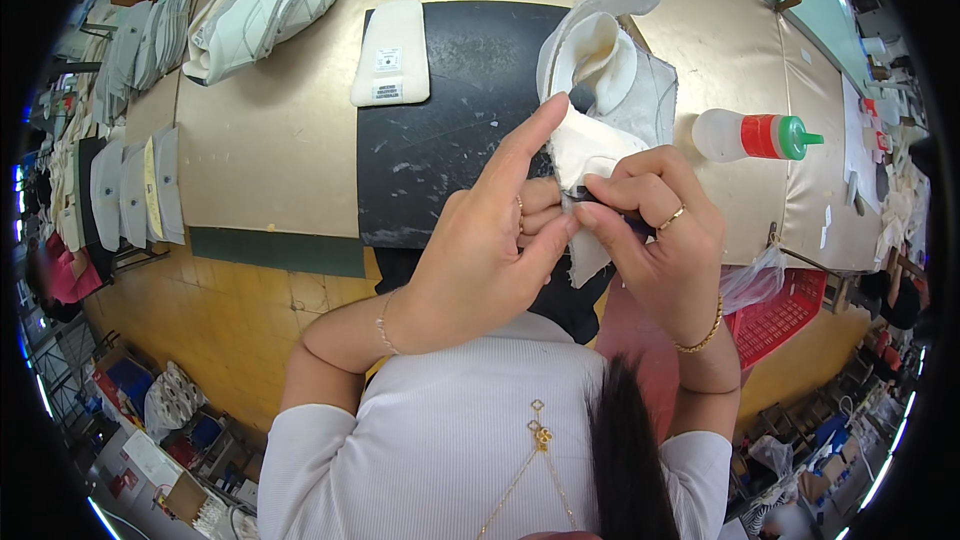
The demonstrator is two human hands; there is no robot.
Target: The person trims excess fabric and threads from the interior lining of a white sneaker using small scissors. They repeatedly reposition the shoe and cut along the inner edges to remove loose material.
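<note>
Both hands work on a cream and pale grey shoe upper (pixel 598 145) above the right part of a black mat (pixel 470 120). My left hand (pixel 465 255) is closed on its near edge, thumb against the curled fingers, while the index finger stretches up along its left side. My right hand (pixel 665 225) pinches the same edge from the right, thumb and fingertips close to my left thumb. A small dark bit shows between the right fingertips, too small to name. A grey strip of the upper hangs below the fingers. A cream insole with labels (pixel 405 65) lies on the mat's far left corner.
A bottle with a red band and green cap (pixel 740 134) lies to the right on the tan table (pixel 270 150). Stacked shoe uppers (pixel 265 5) stand far left, with grey pieces (pixel 135 190) at the left edge. A red plastic basket (pixel 785 312) sits below the table's right side.
</note>
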